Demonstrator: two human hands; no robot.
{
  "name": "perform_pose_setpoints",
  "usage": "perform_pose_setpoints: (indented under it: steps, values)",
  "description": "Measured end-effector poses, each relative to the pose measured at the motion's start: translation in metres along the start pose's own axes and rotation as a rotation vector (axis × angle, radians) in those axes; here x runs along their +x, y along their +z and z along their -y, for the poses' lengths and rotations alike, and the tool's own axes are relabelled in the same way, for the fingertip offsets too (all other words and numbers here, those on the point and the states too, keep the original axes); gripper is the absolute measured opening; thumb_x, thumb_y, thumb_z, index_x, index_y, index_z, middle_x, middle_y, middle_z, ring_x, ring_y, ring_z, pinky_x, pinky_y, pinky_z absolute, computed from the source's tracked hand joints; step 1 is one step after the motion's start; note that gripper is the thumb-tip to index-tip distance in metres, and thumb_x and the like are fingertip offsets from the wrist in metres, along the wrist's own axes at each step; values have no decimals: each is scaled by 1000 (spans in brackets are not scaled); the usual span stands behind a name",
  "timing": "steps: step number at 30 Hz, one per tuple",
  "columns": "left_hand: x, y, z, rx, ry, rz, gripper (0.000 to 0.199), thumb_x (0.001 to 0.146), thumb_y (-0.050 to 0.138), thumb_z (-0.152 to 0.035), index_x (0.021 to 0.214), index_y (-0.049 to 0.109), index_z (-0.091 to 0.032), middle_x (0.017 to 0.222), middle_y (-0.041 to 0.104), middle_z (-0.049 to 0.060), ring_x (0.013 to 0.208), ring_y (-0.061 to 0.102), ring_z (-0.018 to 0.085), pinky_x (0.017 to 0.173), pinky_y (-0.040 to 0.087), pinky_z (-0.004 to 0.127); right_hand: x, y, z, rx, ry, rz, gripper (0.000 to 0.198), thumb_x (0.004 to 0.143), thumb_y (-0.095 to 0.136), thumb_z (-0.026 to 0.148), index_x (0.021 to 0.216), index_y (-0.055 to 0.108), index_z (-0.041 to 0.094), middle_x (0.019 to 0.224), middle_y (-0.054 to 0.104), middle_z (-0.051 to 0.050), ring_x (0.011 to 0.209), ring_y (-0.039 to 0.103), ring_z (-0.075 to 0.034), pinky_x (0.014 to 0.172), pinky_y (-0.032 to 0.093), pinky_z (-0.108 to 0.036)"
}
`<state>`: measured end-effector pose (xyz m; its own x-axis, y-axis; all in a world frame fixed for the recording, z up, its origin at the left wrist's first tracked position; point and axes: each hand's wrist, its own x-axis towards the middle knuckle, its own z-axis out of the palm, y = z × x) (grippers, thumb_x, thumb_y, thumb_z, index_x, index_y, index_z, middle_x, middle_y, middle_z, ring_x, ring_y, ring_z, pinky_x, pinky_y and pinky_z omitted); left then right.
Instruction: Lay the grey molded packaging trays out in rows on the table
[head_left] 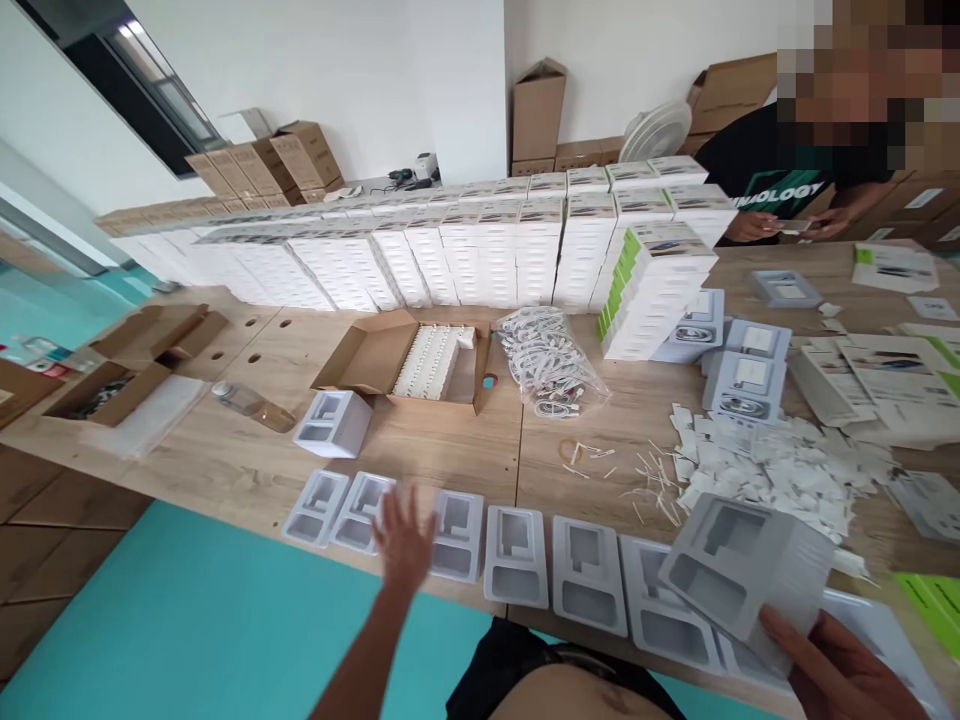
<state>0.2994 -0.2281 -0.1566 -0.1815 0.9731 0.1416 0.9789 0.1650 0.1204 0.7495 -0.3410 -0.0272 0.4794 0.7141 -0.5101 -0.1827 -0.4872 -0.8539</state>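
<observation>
1. The person's left hand point(403, 540) hovers with fingers spread and nothing in it over a row of white moulded plastic insert trays point(517, 556) laid flat along the near edge of the light wooden table point(450, 450).
2. The right hand point(840, 672), at the lower right, grips a stack of grey-white moulded insert trays point(742, 572) by its near bottom corner, thumb on top; the stack is tilted and held just above the right end of the row.
3. A single white insert tray standing apart point(334, 422) sits behind the row, near a clear plastic bottle lying on its side point(251, 405).
4. At mid-table an open brown cardboard carton point(409, 365) holds white items packed in rows; just beside it on the right lies a clear plastic bag of coiled white cables point(551, 362).
5. Behind them a long wall of stacked white retail boxes point(450, 250) runs across the table, with a shorter stack of white boxes with green edges point(652, 290) at its right end.
6. A heap of small white paper scraps point(780, 465) spreads over the right side of the table, next to filled grey trays point(742, 385).
7. A co-worker in a dark printed T-shirt point(772, 170) stands at the far right corner, hands at the table.
8. Brown cardboard shipping boxes point(262, 165) are stacked against the white back wall.
</observation>
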Motion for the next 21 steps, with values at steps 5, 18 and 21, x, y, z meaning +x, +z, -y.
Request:
perform_pose_setpoints:
  steps: [5,18,21]
  values:
    - [-51,20,-82,-80,403,153,68,89,47,-50,150,22,-30,160,14,10,145,9,37,112,6,64,-1,-5,-4,82,87,41,66,63,78,49,124,60,30,124,66,-4,114,60,-34,83,61,-38]
    - [-30,8,-132,-156,645,204,61,93,41,-38,150,25,-22,159,16,12,146,11,31,116,12,53,0,-88,22,169,-65,-205,54,66,77,48,114,64,29,118,68,-4,117,57,-34,88,59,-38]
    - [-65,12,-233,-284,1061,404,70,87,53,-44,149,24,-30,160,13,6,146,11,30,117,7,53,-1,-124,17,173,-112,-287,47,69,76,46,111,65,27,118,68,-7,118,57,-34,93,56,-40]
